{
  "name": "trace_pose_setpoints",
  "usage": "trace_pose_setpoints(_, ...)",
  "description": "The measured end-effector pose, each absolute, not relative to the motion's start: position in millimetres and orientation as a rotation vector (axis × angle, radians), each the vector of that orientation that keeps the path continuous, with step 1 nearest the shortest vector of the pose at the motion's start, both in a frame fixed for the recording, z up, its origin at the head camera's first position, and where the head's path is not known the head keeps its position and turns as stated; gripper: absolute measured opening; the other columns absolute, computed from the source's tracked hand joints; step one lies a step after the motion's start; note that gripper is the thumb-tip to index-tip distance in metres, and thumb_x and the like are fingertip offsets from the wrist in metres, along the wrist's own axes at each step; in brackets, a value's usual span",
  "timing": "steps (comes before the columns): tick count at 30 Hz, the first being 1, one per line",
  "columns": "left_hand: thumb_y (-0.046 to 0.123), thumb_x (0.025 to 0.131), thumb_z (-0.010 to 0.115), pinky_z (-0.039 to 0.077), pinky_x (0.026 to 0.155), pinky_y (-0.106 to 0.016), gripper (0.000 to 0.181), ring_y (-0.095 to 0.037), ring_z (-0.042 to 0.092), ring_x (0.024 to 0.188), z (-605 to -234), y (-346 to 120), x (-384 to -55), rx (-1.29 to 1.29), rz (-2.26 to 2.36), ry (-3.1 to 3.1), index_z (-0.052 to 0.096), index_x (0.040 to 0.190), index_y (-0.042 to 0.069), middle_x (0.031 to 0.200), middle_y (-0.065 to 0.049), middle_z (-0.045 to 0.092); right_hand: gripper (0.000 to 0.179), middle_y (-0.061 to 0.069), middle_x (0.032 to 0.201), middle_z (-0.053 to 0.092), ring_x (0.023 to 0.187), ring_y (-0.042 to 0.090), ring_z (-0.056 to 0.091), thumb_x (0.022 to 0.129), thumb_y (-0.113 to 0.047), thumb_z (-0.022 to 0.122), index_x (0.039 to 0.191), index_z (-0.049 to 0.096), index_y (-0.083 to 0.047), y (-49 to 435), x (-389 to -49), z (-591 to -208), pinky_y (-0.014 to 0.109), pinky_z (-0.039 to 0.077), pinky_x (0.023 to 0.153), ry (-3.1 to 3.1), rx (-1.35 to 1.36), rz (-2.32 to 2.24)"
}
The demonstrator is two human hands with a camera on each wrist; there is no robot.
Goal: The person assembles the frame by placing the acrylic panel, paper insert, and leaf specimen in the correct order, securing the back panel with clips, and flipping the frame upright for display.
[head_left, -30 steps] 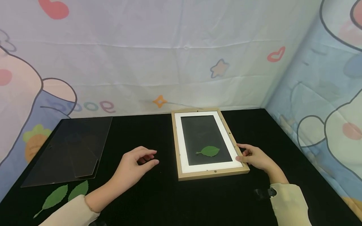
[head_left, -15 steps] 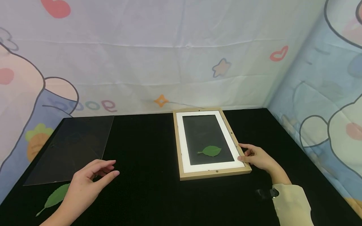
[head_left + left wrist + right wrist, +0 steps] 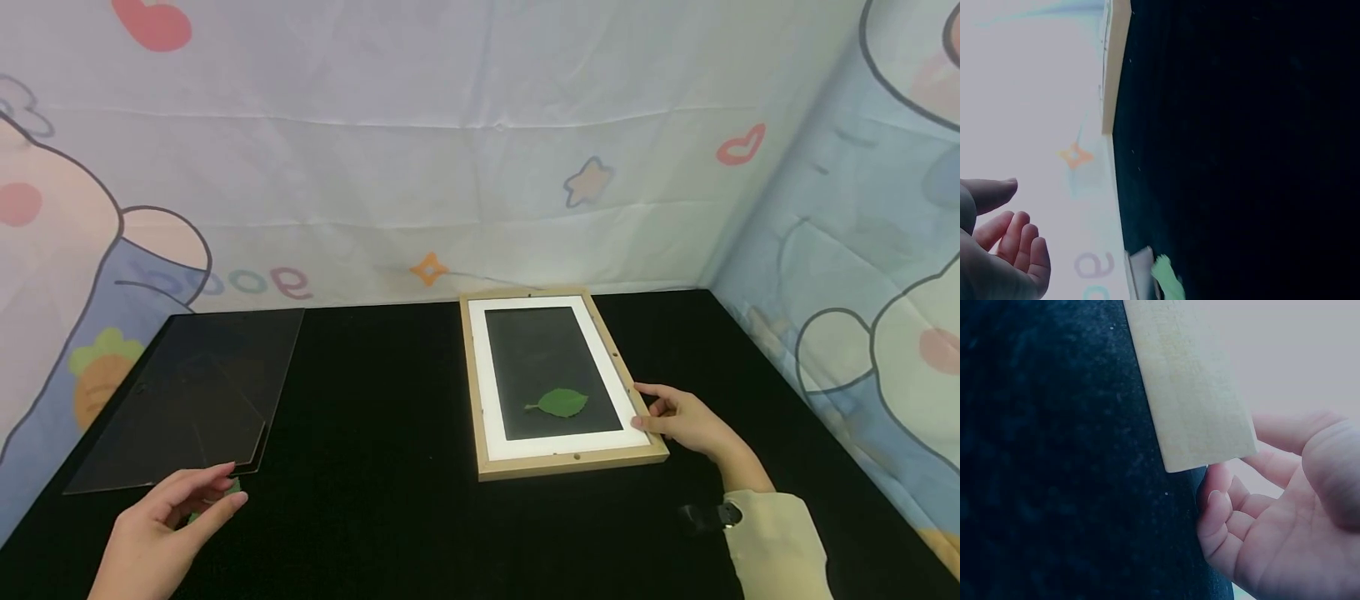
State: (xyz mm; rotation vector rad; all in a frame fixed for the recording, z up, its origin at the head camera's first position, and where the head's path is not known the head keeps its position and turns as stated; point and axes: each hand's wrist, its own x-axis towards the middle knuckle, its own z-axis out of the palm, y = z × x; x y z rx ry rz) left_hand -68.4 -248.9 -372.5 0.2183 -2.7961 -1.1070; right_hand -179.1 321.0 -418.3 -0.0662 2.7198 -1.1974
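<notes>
A light wooden picture frame (image 3: 577,461) with a white mat (image 3: 517,450) lies on the black table, and a green leaf (image 3: 561,403) rests inside the mat's dark opening. My right hand (image 3: 693,427) grips the frame's right side near the front corner, thumb on top; the right wrist view shows its fingers by the wooden end (image 3: 1207,406). At the front left, my left hand (image 3: 167,527) hovers over green leaves, thumb and fingertips apart, mostly hiding them. One such leaf (image 3: 1168,281) shows in the left wrist view, below and apart from the fingers.
A dark flat panel (image 3: 202,375) with a stand-like flap (image 3: 243,442) lies at the left, just beyond my left hand. A cartoon-printed cloth (image 3: 375,167) walls off the back and right of the black table.
My left hand has moved left and toward the front, from beside the frame to over the leaves. The right hand keeps its grip, and the frame stays in place.
</notes>
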Motion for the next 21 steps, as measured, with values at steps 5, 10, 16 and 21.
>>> trace_pose_setpoints(5, 0.037, 0.092, 0.066, 0.048, 0.068, -0.014, 0.047, 0.012, 0.049, 0.079, -395, -270, -69, 0.31, -1.071, -2.797, 0.061, 0.127, 0.006, 0.111, -0.011, 0.064, 0.069, 0.011, 0.087, 0.057, 0.074, 0.02, 0.051, 0.086, -0.022, 0.073, 0.141, 0.042, 0.005, 321, -178, -418, 0.031, 0.047, 0.063, 2.719, -0.071, -1.197)
trace_pose_setpoints(10, 0.038, 0.091, 0.066, 0.05, 0.067, -0.02, 0.05, 0.011, 0.05, 0.078, -425, -296, -74, 0.397, -1.005, -2.796, 0.059, 0.128, 0.005, 0.109, -0.008, 0.063, 0.069, 0.01, 0.087, 0.058, 0.074, 0.02, 0.052, 0.086, -0.022, 0.073, 0.141, 0.042, 0.005, 321, -179, -419, 0.032, 0.047, 0.063, 2.718, -0.077, -1.204)
trace_pose_setpoints(16, 0.029, 0.089, 0.07, 0.053, 0.072, -0.027, 0.057, -0.004, 0.059, 0.08, -436, -306, -77, 0.509, -1.038, -2.854, 0.053, 0.131, -0.004, 0.107, -0.017, 0.063, 0.069, 0.011, 0.087, 0.058, 0.074, 0.02, 0.052, 0.086, -0.022, 0.072, 0.141, 0.041, 0.005, 322, -180, -419, 0.032, 0.047, 0.063, 2.727, -0.077, -1.19)
trace_pose_setpoints(21, 0.031, 0.084, 0.075, 0.054, 0.075, -0.041, 0.071, -0.026, 0.064, 0.085, -440, -316, -81, 0.521, -1.068, -2.969, 0.046, 0.133, -0.011, 0.106, -0.024, 0.062, 0.069, 0.011, 0.087, 0.057, 0.074, 0.02, 0.052, 0.086, -0.022, 0.073, 0.141, 0.042, 0.005, 322, -180, -419, 0.031, 0.047, 0.063, 2.72, -0.067, -1.198)
